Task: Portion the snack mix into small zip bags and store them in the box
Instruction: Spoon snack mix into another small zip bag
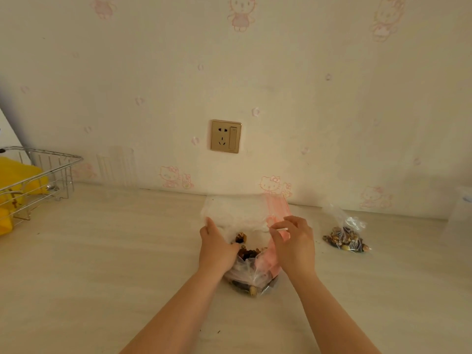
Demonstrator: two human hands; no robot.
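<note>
A: The left hand (217, 247) lies flat on the clear snack-mix bag (249, 273), fingers straight; the right hand (293, 245) pinches a zip bag (277, 213) from the stack just beyond its fingertips.

B: Risk?

A: Likely several bags lifting together, or nuts spilling. A filled bag (346, 237) sits right of the fingers; the wire basket (43, 172) is far left.

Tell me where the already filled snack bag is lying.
In the head view, the filled snack bag lies on the counter at the right, beyond the right hand, near the wall.
</note>
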